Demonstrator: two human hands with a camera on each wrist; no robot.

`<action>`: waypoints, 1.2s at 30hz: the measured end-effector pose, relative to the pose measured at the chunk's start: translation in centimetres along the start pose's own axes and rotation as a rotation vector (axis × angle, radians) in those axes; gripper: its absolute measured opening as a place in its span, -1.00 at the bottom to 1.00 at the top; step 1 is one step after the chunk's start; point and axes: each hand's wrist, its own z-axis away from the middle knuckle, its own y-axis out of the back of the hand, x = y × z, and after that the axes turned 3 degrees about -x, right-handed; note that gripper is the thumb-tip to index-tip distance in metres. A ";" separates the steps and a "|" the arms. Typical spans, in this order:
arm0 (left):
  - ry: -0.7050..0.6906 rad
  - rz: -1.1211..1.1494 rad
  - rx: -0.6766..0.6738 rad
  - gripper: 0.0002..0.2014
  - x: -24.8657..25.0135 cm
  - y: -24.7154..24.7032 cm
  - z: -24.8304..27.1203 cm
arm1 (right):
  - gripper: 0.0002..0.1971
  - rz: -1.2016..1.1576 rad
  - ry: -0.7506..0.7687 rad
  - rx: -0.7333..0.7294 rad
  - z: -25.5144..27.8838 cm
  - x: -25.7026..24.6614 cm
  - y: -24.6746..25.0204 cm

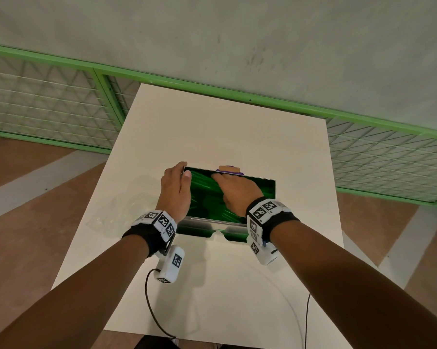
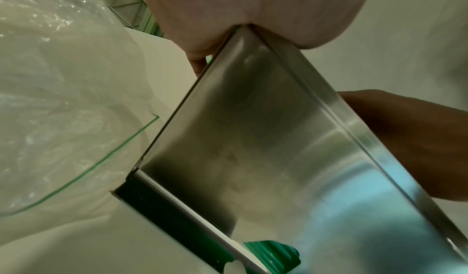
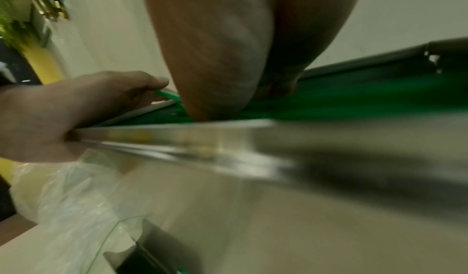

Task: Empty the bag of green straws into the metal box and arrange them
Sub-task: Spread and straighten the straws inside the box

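A shiny metal box (image 1: 274, 191) stands mid-table, its inside full of green straws (image 1: 202, 195) lying mostly lengthwise. My left hand (image 1: 177, 187) grips the box's left end, thumb hooked over the rim and palm against the outer wall (image 2: 253, 138). Flat on the straws inside lies my right hand (image 1: 235, 190), fingers stretched toward the far rim. In the right wrist view the palm (image 3: 215, 48) presses down on the straws (image 3: 329, 102). A clear plastic bag (image 1: 116, 210) with a green seal line lies crumpled and empty left of the box.
A small purple and tan object (image 1: 228, 169) peeks out behind the box's far rim. The white table (image 1: 212, 127) has bare surface beyond and in front of the box. A green mesh fence (image 1: 61, 104) runs behind. Cables hang over the near edge.
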 end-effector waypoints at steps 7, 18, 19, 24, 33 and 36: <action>0.007 0.037 0.007 -0.55 0.2 0.1 0.2 | -0.54 0.049 0.203 0.105 0.4 -1.8 0.6; 0.034 0.072 -0.008 -0.54 0.1 0.2 0.1 | -0.74 -0.066 0.147 -0.222 -1.5 -3.7 0.5; 0.036 0.088 -0.012 -0.53 0.1 0.3 0.1 | -0.76 -0.084 0.168 -0.196 -1.4 -3.6 0.6; 0.072 0.170 -0.027 -0.48 0.4 1.0 -0.2 | -0.76 -0.244 0.223 -0.137 -0.9 -2.5 2.1; 0.082 0.218 -0.049 -0.61 0.3 1.1 -0.7 | -0.56 -0.250 0.161 -0.216 -0.2 -2.3 1.7; 0.076 0.170 -0.026 -0.64 -0.1 0.8 -0.9 | -0.71 -0.245 0.145 -0.056 0.7 -1.3 1.8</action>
